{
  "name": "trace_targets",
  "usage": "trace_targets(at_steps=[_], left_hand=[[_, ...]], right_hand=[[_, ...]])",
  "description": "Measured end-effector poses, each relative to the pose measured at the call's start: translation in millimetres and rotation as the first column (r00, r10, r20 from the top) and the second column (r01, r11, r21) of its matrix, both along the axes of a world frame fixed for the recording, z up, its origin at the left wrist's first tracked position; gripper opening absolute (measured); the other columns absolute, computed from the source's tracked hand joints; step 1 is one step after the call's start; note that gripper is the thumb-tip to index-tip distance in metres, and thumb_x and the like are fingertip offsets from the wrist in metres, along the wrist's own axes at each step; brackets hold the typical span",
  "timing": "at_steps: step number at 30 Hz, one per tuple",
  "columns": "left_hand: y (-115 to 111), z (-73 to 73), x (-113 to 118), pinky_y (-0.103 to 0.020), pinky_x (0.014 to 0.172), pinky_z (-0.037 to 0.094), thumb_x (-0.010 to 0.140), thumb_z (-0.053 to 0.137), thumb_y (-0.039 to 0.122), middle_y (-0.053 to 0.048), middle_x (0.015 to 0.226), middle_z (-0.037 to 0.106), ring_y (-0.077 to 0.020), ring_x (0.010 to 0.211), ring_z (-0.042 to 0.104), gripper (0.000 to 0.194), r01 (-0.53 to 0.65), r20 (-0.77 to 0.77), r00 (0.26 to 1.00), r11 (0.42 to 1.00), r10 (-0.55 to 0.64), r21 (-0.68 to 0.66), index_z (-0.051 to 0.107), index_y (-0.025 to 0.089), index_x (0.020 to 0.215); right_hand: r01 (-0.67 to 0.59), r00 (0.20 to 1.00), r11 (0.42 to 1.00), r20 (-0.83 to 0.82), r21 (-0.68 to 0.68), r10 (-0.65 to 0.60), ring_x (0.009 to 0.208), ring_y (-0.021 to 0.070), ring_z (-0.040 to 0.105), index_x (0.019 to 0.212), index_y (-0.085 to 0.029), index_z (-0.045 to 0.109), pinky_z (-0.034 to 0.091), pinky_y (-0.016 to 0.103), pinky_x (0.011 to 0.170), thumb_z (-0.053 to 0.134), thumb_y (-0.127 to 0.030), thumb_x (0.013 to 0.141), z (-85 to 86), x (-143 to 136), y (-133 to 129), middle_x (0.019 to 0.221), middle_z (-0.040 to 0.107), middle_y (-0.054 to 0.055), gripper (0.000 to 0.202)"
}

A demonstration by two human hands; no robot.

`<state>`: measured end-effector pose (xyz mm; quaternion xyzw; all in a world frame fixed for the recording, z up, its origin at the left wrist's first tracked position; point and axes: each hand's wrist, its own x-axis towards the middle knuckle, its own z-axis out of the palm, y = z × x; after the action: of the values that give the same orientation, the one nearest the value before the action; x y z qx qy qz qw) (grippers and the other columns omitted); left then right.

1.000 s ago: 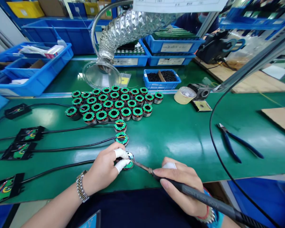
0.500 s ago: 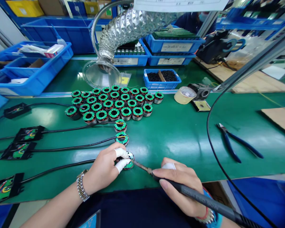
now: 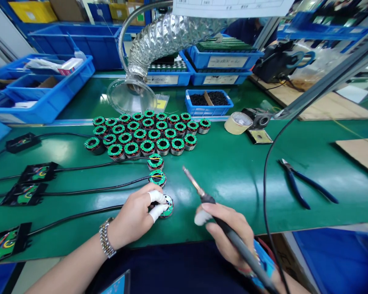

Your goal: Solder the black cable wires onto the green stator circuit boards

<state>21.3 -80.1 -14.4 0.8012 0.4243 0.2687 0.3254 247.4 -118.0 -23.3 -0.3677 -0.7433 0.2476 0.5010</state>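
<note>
My left hand (image 3: 138, 212), with white finger cots on thumb and forefinger, pinches the end of a black cable (image 3: 88, 213) over a motor stator with a round green circuit board (image 3: 168, 207). The fingertips partly hide the board and the cable's thin wires. In my right hand (image 3: 228, 232) is a soldering iron (image 3: 210, 199), held like a pen, its tip raised and apart from the board. Just beyond my left hand, two stators (image 3: 157, 178) have cables with yellow and orange wires lying on their boards.
Many more stators (image 3: 147, 146) stand in rows further back. Black housings (image 3: 23, 194) on cables lie at left. Blue-handled cutters (image 3: 294, 183), a tape roll (image 3: 238, 122) and the iron's cord (image 3: 266, 188) are at right. A fume duct's clear hood (image 3: 131, 98) hangs behind the rows.
The soldering iron's tip has lifted off the board and swung up and to the right, with my right hand turning along. My left hand has kept its place on the stator.
</note>
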Motion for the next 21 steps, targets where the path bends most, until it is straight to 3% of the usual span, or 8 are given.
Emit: trace_targets(at_steps=[5,8,12,17,21], left_hand=[[0,-2.1,-1,-0.020,0.068,0.046,0.083,0.056,0.012,-0.001,0.084,0.059,-0.0103,0.075,0.057,0.008,0.005,-0.010,1.000,0.999,-0.005,0.050,0.062,0.017,0.080],[0,-3.0,-4,-0.020,0.069,0.048,0.084,0.055,0.013,-0.003,0.086,0.062,-0.0110,0.075,0.059,0.011,0.046,-0.050,0.998,0.986,-0.038,0.162,0.064,0.018,0.084],[5,1.8,-12,-0.021,0.067,0.048,0.086,0.051,0.013,-0.004,0.088,0.063,-0.0128,0.076,0.060,0.016,0.206,-0.205,0.967,0.934,-0.149,0.292,0.065,0.019,0.089],[15,11.7,-13,-0.020,0.066,0.047,0.084,0.056,0.014,-0.002,0.086,0.061,-0.0113,0.074,0.059,0.012,0.263,-0.198,0.951,0.958,-0.238,0.115,0.066,0.020,0.082],[12,9.3,-6,-0.022,0.070,0.047,0.084,0.055,0.012,-0.002,0.087,0.061,-0.0123,0.076,0.059,0.013,0.164,-0.153,0.976,0.985,-0.156,0.045,0.064,0.018,0.077]], right_hand=[[-0.021,0.998,0.996,0.061,-0.086,0.026,0.096,0.0211,0.063,0.116,-0.022,0.049,0.053,0.032,0.081,0.069,-0.025,0.076,-18.8,-38,14,0.103,0.064,0.008,0.045],[-0.041,0.995,0.989,0.086,-0.142,0.053,0.097,0.0220,0.061,0.118,-0.022,0.045,0.052,0.034,0.082,0.069,-0.026,0.075,-22.9,-55,18,0.105,0.061,0.009,0.050],[-0.098,0.990,0.980,0.079,-0.172,0.113,0.091,0.0187,0.061,0.118,-0.022,0.042,0.052,0.031,0.080,0.065,-0.018,0.076,-21.7,-55,21,0.104,0.060,0.007,0.048],[-0.238,0.964,0.951,0.072,-0.198,0.256,0.093,0.0166,0.062,0.119,-0.023,0.041,0.051,0.028,0.081,0.066,-0.017,0.075,-15.9,-40,30,0.108,0.060,0.006,0.051],[-0.263,0.957,0.941,0.070,-0.212,0.283,0.097,0.0166,0.063,0.120,-0.023,0.041,0.051,0.027,0.082,0.066,-0.019,0.076,-14.8,-36,32,0.111,0.061,0.006,0.050]])
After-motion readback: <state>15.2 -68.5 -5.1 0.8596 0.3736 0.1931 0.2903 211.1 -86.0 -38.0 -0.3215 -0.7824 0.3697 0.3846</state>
